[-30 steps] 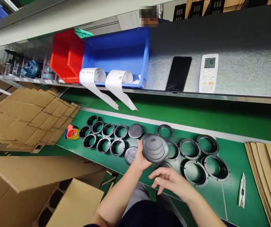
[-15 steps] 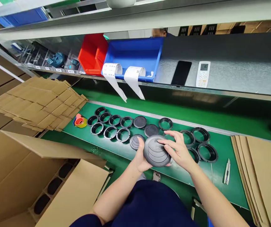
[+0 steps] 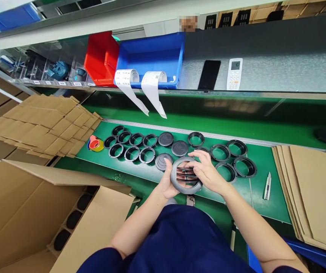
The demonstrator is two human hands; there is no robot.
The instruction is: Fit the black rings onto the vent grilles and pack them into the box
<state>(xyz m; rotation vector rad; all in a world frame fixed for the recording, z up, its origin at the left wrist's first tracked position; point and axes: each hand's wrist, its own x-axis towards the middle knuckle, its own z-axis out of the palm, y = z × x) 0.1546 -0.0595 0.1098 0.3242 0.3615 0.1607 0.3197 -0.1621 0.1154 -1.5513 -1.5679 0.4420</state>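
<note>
Head view: vent (image 3: 186, 175) in left grip (image 3: 166, 184)

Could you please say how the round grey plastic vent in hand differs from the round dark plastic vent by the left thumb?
The round grey plastic vent shows gaps between slats; the round dark plastic vent looks closed. The grey vent is raised in the left hand; the dark vent lies flat on the green bench. Both are circular.
</note>
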